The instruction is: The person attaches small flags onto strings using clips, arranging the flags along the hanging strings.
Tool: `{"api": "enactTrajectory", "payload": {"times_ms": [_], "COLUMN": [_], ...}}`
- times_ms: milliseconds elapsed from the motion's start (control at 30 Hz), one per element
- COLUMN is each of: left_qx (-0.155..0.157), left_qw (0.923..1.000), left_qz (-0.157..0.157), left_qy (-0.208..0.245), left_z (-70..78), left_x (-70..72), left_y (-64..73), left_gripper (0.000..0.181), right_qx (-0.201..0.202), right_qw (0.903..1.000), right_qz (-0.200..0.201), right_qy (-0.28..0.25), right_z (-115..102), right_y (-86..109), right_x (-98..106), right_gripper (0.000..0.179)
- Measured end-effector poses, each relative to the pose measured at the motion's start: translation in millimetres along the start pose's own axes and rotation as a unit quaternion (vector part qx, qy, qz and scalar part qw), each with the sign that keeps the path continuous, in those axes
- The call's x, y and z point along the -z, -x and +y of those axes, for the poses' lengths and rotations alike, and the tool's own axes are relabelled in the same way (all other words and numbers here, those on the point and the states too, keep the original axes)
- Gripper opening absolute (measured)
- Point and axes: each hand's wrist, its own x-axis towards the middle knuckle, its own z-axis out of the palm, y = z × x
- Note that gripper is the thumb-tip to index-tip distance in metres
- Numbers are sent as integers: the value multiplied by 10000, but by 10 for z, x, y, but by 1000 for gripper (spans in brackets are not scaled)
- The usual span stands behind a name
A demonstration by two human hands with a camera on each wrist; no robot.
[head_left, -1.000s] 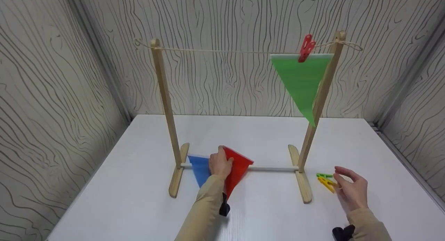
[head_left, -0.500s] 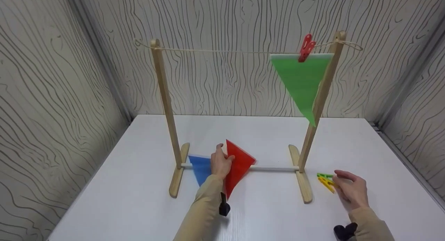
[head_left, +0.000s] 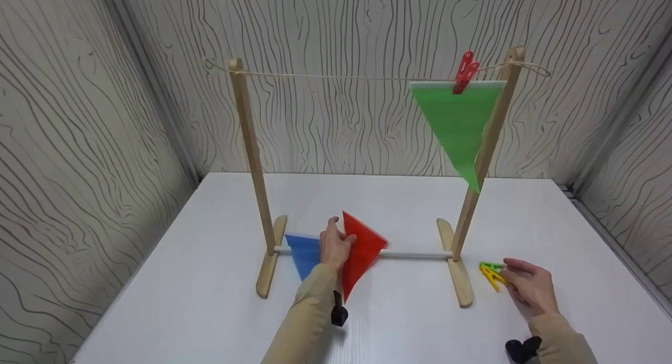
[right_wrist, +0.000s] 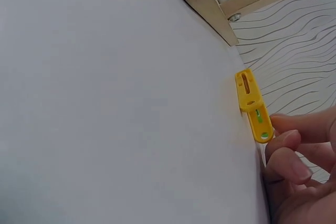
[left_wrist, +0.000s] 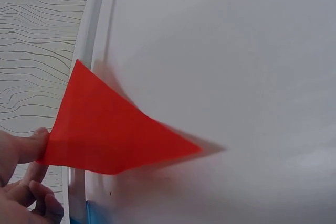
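Note:
My left hand pinches a red triangular pennant by its corner, between thumb and fingers. In the left wrist view the pennant tilts up, its pointed end low over the white table. A blue pennant lies partly behind this hand. At the right, my right hand holds the end of a yellow clothespin between thumb and fingertips. The same yellow clothespin shows close up in the right wrist view. A green clothespin lies right behind it, mostly covered.
A wooden stand with a left post and right post carries a string. From it hangs a green pennant under a red clothespin. A white crossbar joins the feet low down. Patterned walls enclose the table.
My left hand has raised the red pennant slightly and turned it. My right fingers have closed in on the yellow clothespin, which has swung a little. The green pennant stays hung.

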Motion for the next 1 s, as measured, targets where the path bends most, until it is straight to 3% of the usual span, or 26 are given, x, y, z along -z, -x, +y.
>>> {"api": "enactTrajectory", "payload": {"times_ms": [567,800,1000], "left_qx": [100,-272,-54], "left_qw": [9999,9996,10000], "left_qz": [-60,90,17], "left_qy": [60,-20,50], "left_z": [23,4,20], "left_x": [9,6,6], "left_y": [25,6,11], "left_gripper": [61,57,58], "right_qx": [-65,136,86], "right_qw": [9982,9978,9978], "right_qz": [-160,-349,-446], "right_qy": [576,546,488], "right_z": [-2,-5,2], "right_y": [-31,-29,-35], "right_x": [27,55,59], "right_gripper": [66,60,57]}}
